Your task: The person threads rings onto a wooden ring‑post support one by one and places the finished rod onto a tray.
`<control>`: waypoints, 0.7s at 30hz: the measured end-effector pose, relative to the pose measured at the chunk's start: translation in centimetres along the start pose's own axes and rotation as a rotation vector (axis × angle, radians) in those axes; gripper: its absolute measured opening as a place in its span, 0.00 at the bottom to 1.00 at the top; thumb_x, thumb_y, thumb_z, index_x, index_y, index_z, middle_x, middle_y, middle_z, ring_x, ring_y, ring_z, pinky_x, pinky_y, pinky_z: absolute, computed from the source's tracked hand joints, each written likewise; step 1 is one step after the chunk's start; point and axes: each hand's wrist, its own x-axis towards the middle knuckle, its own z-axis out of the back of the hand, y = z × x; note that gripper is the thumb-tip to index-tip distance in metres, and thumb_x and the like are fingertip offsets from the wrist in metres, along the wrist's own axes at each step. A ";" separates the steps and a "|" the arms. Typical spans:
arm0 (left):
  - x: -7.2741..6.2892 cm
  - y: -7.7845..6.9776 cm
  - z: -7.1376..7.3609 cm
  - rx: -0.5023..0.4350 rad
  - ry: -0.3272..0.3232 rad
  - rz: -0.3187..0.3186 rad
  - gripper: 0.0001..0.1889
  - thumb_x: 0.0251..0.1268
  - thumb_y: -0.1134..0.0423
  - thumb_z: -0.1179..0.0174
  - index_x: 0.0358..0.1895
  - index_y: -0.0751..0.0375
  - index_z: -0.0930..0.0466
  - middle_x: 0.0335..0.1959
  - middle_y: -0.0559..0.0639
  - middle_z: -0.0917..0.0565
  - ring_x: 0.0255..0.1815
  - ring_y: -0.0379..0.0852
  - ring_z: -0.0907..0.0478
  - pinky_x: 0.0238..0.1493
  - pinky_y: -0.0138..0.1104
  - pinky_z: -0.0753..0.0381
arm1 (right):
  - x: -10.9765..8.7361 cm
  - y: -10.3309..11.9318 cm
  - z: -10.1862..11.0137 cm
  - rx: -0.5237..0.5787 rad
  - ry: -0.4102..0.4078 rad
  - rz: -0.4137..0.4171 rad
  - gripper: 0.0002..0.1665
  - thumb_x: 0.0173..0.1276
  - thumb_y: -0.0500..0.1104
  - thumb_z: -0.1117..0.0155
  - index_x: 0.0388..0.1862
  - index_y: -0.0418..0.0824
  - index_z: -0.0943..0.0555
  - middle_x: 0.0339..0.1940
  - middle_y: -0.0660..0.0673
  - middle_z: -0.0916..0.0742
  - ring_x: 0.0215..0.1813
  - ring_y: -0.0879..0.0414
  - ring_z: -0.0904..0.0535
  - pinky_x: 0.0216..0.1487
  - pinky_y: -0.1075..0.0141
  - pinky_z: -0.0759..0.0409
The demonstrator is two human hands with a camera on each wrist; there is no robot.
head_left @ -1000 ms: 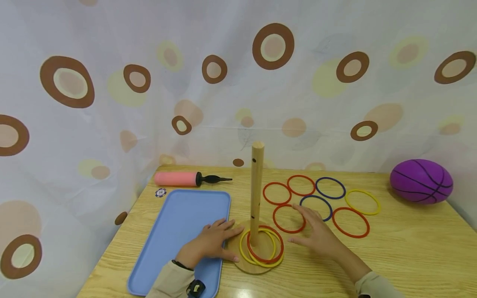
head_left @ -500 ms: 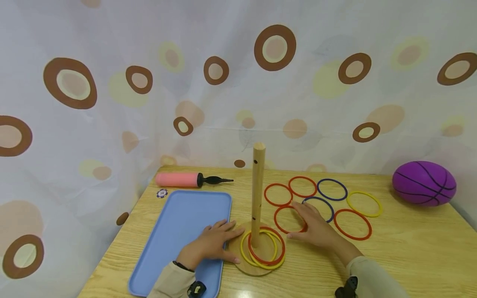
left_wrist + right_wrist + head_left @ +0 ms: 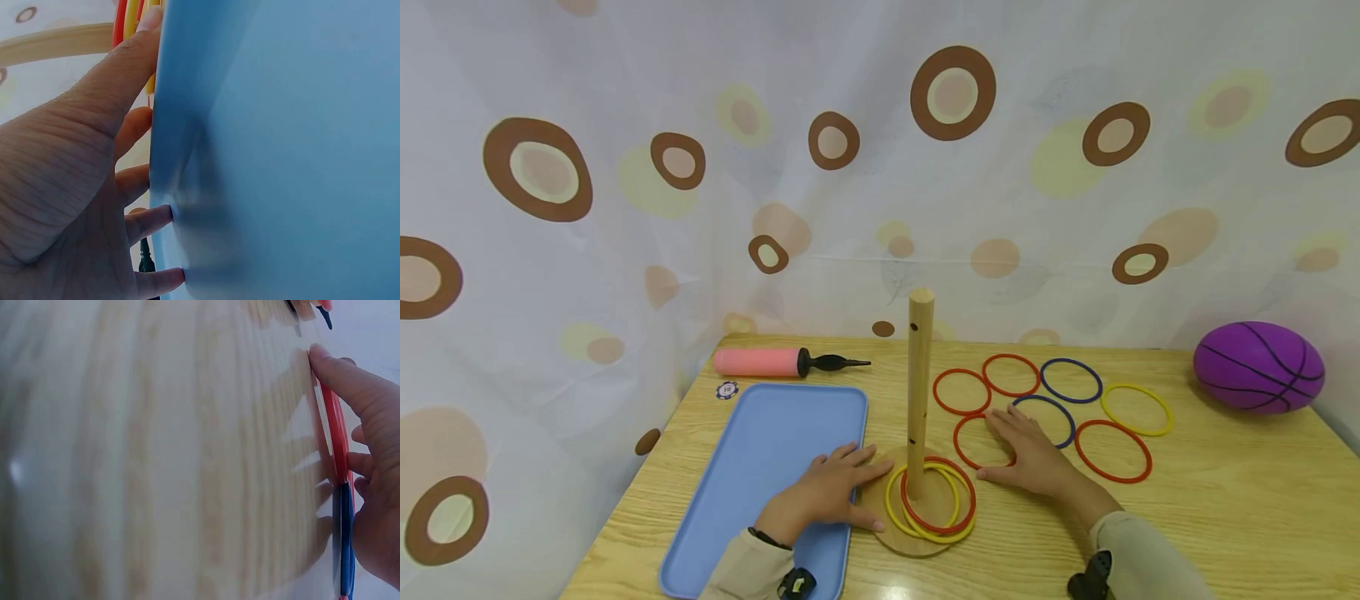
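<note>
A wooden post (image 3: 919,383) stands upright on a round base (image 3: 904,546). Around its foot lie two yellow rings (image 3: 887,504) and a red ring (image 3: 974,500). My left hand (image 3: 827,496) has its fingers spread over the right rim of the blue tray (image 3: 797,417) and the base's left edge; in the left wrist view, fingertips touch the tray's wall. Right of the post, my right hand (image 3: 1033,458) reaches over the nearest loose red ring (image 3: 956,437), hiding its right side. In the right wrist view, the thumb is low beside that ring, fingers loosely bent.
Several more loose rings lie flat on the table: red (image 3: 936,392), blue (image 3: 1101,387) and yellow (image 3: 1171,421). A purple ball (image 3: 1258,367) sits at the back right. Behind the tray are a pink hand pump (image 3: 760,362) and a small chip (image 3: 727,390). A patterned curtain hangs behind.
My right hand has come slightly left and down, closer over the near red ring, its sleeve moving further in. The left hand stays in the same place.
</note>
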 end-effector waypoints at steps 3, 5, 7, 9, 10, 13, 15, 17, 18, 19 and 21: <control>0.0 0.0 0.0 -0.005 0.003 0.000 0.43 0.51 0.38 0.35 0.72 0.44 0.39 0.72 0.54 0.40 0.72 0.60 0.47 0.60 0.62 0.41 | 0.0 0.0 0.1 0.021 0.012 -0.006 0.54 0.54 0.61 0.30 0.70 0.31 0.37 0.70 0.31 0.34 0.73 0.32 0.52 0.66 0.34 0.56; 0.0 0.0 0.0 -0.006 0.002 -0.001 0.43 0.51 0.38 0.35 0.72 0.44 0.39 0.72 0.54 0.40 0.72 0.60 0.47 0.60 0.62 0.41 | 0.0 0.1 0.3 0.039 0.021 -0.013 0.54 0.54 0.61 0.29 0.70 0.31 0.37 0.70 0.31 0.34 0.73 0.32 0.52 0.66 0.35 0.56; 0.1 0.0 0.0 -0.005 -0.002 -0.004 0.43 0.51 0.38 0.35 0.72 0.44 0.38 0.72 0.54 0.40 0.72 0.60 0.47 0.60 0.62 0.41 | 0.0 0.1 0.5 0.057 0.025 -0.021 0.54 0.54 0.60 0.29 0.70 0.31 0.36 0.70 0.30 0.34 0.73 0.32 0.51 0.66 0.35 0.56; 0.1 0.0 0.0 -0.007 -0.004 -0.005 0.43 0.51 0.39 0.35 0.72 0.44 0.38 0.72 0.54 0.40 0.72 0.61 0.47 0.60 0.62 0.41 | 0.0 0.1 0.6 0.077 0.028 -0.027 0.54 0.53 0.59 0.28 0.69 0.30 0.36 0.69 0.30 0.34 0.73 0.32 0.51 0.66 0.35 0.56; 0.1 0.0 0.0 -0.009 -0.004 -0.005 0.43 0.51 0.39 0.35 0.72 0.44 0.38 0.73 0.54 0.40 0.73 0.61 0.47 0.60 0.62 0.41 | 0.0 0.1 0.7 0.085 0.030 -0.030 0.54 0.53 0.59 0.28 0.69 0.30 0.36 0.69 0.30 0.35 0.73 0.32 0.51 0.66 0.35 0.56; 0.1 0.0 0.0 -0.013 -0.004 -0.002 0.43 0.51 0.39 0.35 0.72 0.44 0.38 0.73 0.54 0.40 0.73 0.61 0.47 0.60 0.62 0.42 | 0.1 0.0 0.7 0.109 0.042 -0.042 0.54 0.53 0.58 0.27 0.69 0.29 0.37 0.69 0.29 0.36 0.73 0.32 0.52 0.66 0.35 0.58; 0.1 0.0 0.0 -0.015 -0.004 -0.001 0.43 0.51 0.39 0.34 0.72 0.45 0.38 0.73 0.55 0.40 0.72 0.61 0.47 0.60 0.63 0.42 | 0.1 0.0 0.7 0.125 0.052 -0.050 0.54 0.53 0.58 0.27 0.69 0.29 0.37 0.70 0.28 0.36 0.73 0.32 0.53 0.67 0.36 0.59; 0.1 0.0 -0.1 -0.015 -0.006 -0.003 0.43 0.51 0.39 0.34 0.72 0.45 0.38 0.72 0.55 0.40 0.72 0.61 0.47 0.60 0.63 0.42 | 0.0 0.0 0.8 0.137 0.057 -0.059 0.54 0.53 0.57 0.27 0.69 0.30 0.38 0.70 0.28 0.37 0.73 0.32 0.55 0.67 0.36 0.60; 0.1 0.0 -0.1 -0.014 -0.007 -0.003 0.43 0.51 0.39 0.35 0.72 0.45 0.38 0.72 0.55 0.40 0.72 0.61 0.47 0.60 0.63 0.41 | 0.0 0.0 0.8 0.141 0.057 -0.060 0.54 0.52 0.57 0.27 0.69 0.30 0.38 0.70 0.28 0.38 0.74 0.32 0.55 0.67 0.36 0.61; 0.0 0.0 0.0 -0.015 -0.007 -0.003 0.43 0.51 0.39 0.35 0.72 0.45 0.38 0.72 0.55 0.40 0.72 0.61 0.47 0.60 0.63 0.41 | -0.1 0.0 0.8 0.148 0.057 -0.060 0.54 0.52 0.57 0.26 0.69 0.30 0.38 0.70 0.28 0.38 0.74 0.32 0.56 0.67 0.36 0.61; 0.0 0.0 0.0 -0.017 -0.005 -0.002 0.43 0.51 0.39 0.34 0.72 0.44 0.38 0.72 0.55 0.40 0.72 0.61 0.47 0.60 0.63 0.41 | -0.2 0.2 1.0 0.151 0.056 -0.062 0.54 0.53 0.58 0.27 0.69 0.31 0.38 0.71 0.28 0.39 0.74 0.32 0.56 0.66 0.34 0.58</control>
